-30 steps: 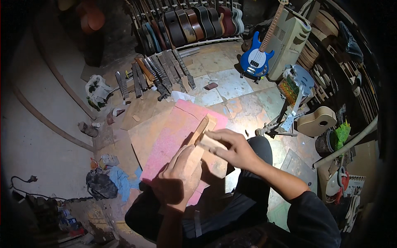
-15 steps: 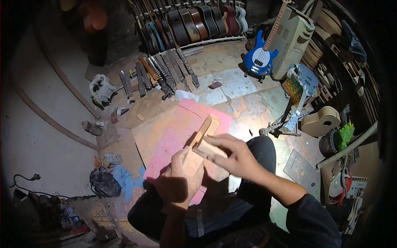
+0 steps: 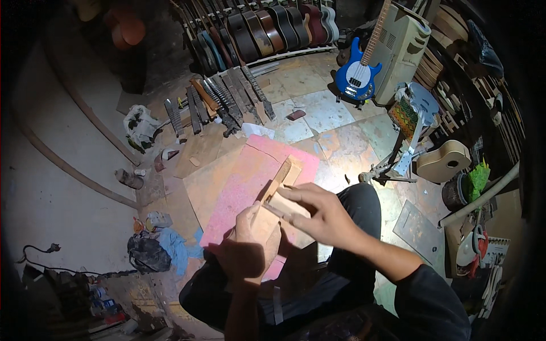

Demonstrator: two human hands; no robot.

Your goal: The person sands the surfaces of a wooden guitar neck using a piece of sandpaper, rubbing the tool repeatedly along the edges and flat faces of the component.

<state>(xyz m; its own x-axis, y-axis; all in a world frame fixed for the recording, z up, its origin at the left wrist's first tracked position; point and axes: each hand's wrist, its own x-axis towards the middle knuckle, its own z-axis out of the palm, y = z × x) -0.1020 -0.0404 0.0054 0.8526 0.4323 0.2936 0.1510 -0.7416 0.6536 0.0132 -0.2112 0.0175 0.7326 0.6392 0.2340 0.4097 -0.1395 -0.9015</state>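
A long, pale piece of wood [image 3: 291, 167] slants away from my lap, its far end over a pink board [image 3: 227, 196] on the floor. My left hand [image 3: 245, 250] is closed round its near part, the thumb pointing up along the wood. My right hand [image 3: 327, 215] grips a flat, light-coloured block [image 3: 289, 207] with fingers on top and along its edge. That block lies against the right side of the wood, near my left thumb. The near end of the wood is partly hidden by my left hand. Whether the block has an abrasive face I cannot tell.
Several guitar necks [image 3: 227, 94] lie on the floor ahead, before a rack of guitars [image 3: 267, 34]. A blue electric bass [image 3: 357, 77] stands far right. Nearer right are an unfinished guitar body [image 3: 445, 161] and a grey panel [image 3: 418, 231]. Blue cloth [image 3: 175, 249] lies left.
The block and my right hand have shifted very slightly left along the wood. My left hand keeps its hold. The whole view has tilted a little.
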